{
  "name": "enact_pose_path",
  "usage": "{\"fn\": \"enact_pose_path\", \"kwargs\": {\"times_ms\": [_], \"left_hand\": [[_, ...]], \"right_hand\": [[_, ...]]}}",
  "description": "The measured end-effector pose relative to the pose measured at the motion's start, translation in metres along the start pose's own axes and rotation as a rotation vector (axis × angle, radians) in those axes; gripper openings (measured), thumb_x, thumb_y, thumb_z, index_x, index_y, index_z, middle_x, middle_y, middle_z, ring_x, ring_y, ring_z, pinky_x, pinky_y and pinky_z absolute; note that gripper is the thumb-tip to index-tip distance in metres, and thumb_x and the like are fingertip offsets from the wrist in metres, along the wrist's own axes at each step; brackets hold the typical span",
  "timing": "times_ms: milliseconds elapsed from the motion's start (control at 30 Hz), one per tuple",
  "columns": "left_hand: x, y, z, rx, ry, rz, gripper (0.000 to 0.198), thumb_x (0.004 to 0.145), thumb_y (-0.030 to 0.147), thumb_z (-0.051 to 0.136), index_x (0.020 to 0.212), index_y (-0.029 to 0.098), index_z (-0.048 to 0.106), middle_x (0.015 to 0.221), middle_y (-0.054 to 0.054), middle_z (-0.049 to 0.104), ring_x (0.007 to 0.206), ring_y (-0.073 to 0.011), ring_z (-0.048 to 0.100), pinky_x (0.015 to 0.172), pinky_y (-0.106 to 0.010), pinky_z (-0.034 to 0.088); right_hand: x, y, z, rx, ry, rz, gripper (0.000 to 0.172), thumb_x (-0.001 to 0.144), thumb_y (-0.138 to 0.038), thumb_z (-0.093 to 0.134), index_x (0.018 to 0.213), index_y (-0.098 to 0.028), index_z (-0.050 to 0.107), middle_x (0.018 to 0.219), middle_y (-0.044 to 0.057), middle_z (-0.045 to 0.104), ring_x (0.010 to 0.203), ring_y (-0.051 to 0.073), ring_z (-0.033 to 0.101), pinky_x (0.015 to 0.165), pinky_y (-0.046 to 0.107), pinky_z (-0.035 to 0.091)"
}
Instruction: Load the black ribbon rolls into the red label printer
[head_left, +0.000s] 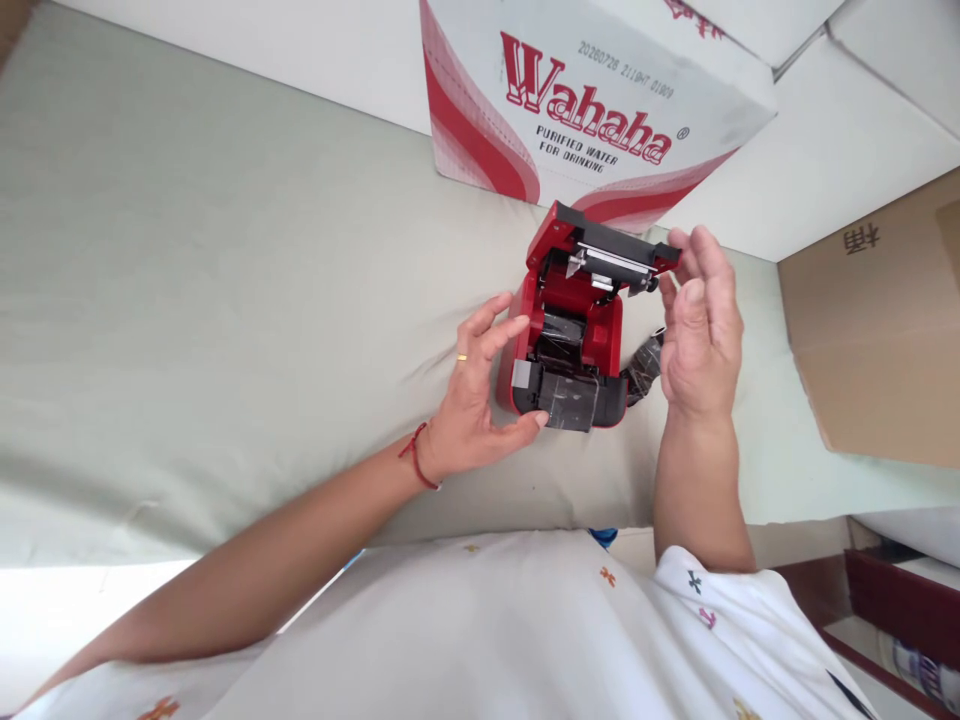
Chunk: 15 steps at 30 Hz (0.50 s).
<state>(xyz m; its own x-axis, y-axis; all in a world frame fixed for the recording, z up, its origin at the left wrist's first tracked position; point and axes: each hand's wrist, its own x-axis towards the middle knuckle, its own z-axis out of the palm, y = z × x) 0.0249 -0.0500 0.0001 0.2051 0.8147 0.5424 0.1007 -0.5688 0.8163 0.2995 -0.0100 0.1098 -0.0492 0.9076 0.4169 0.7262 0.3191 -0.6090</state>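
Observation:
A small red and black label printer [611, 335] sits on the pale green cloth with its lid [611, 243] raised. Inside lies a roll of dark, shiny film-like material [562, 325]. A flap of it [568, 402] comes out over the front edge. My left hand [480, 395] is closed about the printer's left side, its thumb at the flap and its index finger at the side wall. Beside the lid's right corner, my right hand [701, 325] has its fingers stretched out, with fingertips at the lid's edge. A crumpled dark strip [645, 368] lies between the printer and my right wrist.
A white and red Wahaha water carton [600, 110] stands right behind the printer. To the right is a brown cardboard box [877, 330]. More white boxes [870, 130] line the back. The pale green cloth [225, 270] spreads out to the left.

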Motion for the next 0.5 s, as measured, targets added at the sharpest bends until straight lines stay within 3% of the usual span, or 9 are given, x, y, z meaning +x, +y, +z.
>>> {"fn": "enact_pose_path", "kwargs": {"times_ms": [67, 133, 267, 367, 500], "left_hand": [[0.0, -0.001, 0.0, 0.027, 0.007, 0.004, 0.109, 0.101, 0.075, 0.09, 0.19, 0.047, 0.033, 0.196, -0.019, 0.04, 0.188, -0.0507, 0.036, 0.153, -0.084, 0.029], [0.001, -0.001, -0.001, 0.051, 0.016, 0.023, 0.112, 0.102, 0.078, 0.088, 0.192, 0.046, 0.03, 0.198, -0.019, 0.038, 0.189, -0.0515, 0.035, 0.153, -0.084, 0.027], [0.001, -0.001, -0.003, 0.087, 0.017, 0.031, 0.123, 0.098, 0.089, 0.086, 0.196, 0.046, 0.024, 0.203, -0.019, 0.033, 0.192, -0.0543, 0.03, 0.155, -0.085, 0.022], [0.001, -0.003, -0.004, 0.086, -0.013, 0.043, 0.127, 0.095, 0.092, 0.087, 0.196, 0.047, 0.024, 0.205, -0.018, 0.032, 0.192, -0.055, 0.031, 0.155, -0.084, 0.021], [0.0, -0.005, -0.004, 0.074, -0.053, 0.088, 0.102, 0.107, 0.079, 0.077, 0.192, 0.044, 0.033, 0.19, -0.017, 0.06, 0.187, -0.0501, 0.045, 0.157, -0.08, 0.02]], "right_hand": [[0.002, 0.001, 0.003, -0.026, -0.05, 0.043, 0.072, 0.131, -0.061, 0.022, 0.194, -0.033, 0.041, 0.188, 0.018, 0.062, 0.176, 0.032, 0.06, 0.139, 0.056, 0.061], [-0.003, -0.003, 0.003, -0.031, -0.028, 0.059, 0.076, 0.13, -0.064, 0.018, 0.19, -0.032, 0.051, 0.171, 0.019, 0.073, 0.164, 0.034, 0.069, 0.132, 0.057, 0.065], [-0.026, -0.016, 0.0, 0.124, 0.084, -0.022, 0.072, 0.129, -0.072, 0.033, 0.148, -0.031, 0.09, 0.136, 0.015, 0.083, 0.136, 0.036, 0.082, 0.118, 0.062, 0.07], [-0.047, -0.019, 0.004, 0.155, 0.085, -0.084, 0.052, 0.126, -0.063, 0.055, 0.124, -0.034, 0.098, 0.125, 0.011, 0.085, 0.125, 0.033, 0.083, 0.113, 0.059, 0.069], [-0.071, -0.014, 0.015, 0.036, 0.113, -0.12, 0.041, 0.124, -0.054, 0.061, 0.122, -0.037, 0.098, 0.118, 0.01, 0.086, 0.125, 0.034, 0.081, 0.118, 0.064, 0.066]]}}
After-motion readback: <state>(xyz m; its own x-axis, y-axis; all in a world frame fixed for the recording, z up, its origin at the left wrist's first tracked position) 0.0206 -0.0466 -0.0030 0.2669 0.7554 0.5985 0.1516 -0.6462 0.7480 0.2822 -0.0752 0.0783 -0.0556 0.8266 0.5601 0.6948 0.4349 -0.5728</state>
